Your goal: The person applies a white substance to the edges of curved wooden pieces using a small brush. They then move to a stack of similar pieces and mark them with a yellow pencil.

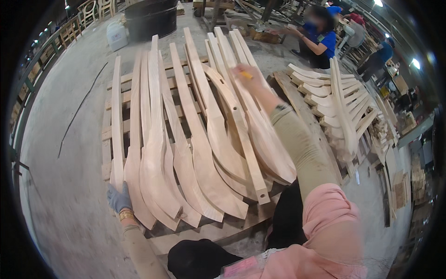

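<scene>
Several long curved pale wooden pieces [186, 139] lie side by side on a wooden pallet [121, 97]. My left hand [119, 197], in a grey glove, grips the near end of the leftmost piece [116, 125]. My right hand [245, 75] reaches far out over the pieces at the upper middle. It holds a small yellow pencil-like thing [246, 75] against a curved piece [260, 121].
A second stack of curved wooden pieces [334, 97] lies to the right. People in blue shirts [320, 39] work at the back right. A dark drum [151, 18] and a white jug [116, 35] stand at the back left. Bare concrete floor [65, 153] lies on the left.
</scene>
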Motion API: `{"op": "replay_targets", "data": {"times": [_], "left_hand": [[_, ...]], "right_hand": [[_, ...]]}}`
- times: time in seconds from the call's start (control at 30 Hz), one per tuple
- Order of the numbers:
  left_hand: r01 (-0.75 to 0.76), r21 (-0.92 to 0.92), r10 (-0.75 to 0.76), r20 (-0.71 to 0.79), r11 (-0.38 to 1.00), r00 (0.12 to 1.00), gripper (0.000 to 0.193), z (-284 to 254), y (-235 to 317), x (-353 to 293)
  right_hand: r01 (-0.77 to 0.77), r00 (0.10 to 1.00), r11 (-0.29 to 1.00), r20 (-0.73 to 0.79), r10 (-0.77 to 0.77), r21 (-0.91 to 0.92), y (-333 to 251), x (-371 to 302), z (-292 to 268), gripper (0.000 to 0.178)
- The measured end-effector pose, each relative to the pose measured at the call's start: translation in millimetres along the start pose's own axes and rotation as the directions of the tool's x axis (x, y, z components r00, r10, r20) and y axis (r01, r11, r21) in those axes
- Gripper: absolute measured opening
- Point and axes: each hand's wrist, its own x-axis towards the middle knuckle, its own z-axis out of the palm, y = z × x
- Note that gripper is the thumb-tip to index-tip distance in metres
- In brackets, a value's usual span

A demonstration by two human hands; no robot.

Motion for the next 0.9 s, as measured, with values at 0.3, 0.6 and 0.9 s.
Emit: {"op": "replay_targets", "data": {"times": [0.3,0.6,0.9], "left_hand": [[-0.155,0.178,0.125,0.170,0.972,0.978,0.078,-23.5,23.3,19.4],[-0.535,-0.495,0.620,0.012,0.685,0.784,0.064,-117.9,31.0,-85.1],[-0.589,-0.620,0.837,0.224,0.518,0.499,0.070,-193.7,54.5,-193.3]], "right_hand": [[0.090,0.990,0.879,0.137,-0.029,-0.468,36.7,13.2,-137.0,0.020],[-0.131,0.758,0.991,0.641,0.120,-0.031,-29.9,-262.4,-212.0,0.043],[-0.066,0.838,0.998,0.544,0.047,0.016,-45.3,-296.4,-197.6,0.029]]}}
